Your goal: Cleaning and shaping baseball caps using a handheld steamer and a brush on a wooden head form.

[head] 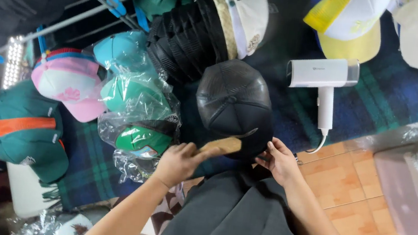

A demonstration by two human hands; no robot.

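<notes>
While my left hand (177, 163) pinches the tan brim (222, 146) and my right hand (279, 162) grips the rim, the near black cap (232, 102) on the plaid cloth (384, 97) seems light, soft-crowned, stiffest at the brim.

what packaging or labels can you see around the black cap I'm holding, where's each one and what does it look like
Clear plastic bags: left of the black cap, crinkled wrap around teal and green caps.
Small logo on the white handheld appliance: right of the cap, on its body, tiny and grey.
Round patch: on the white cap above, tan, circular.
Left hand and right hand hold the black cap's brim; the left also holds a tan flat piece.
</notes>
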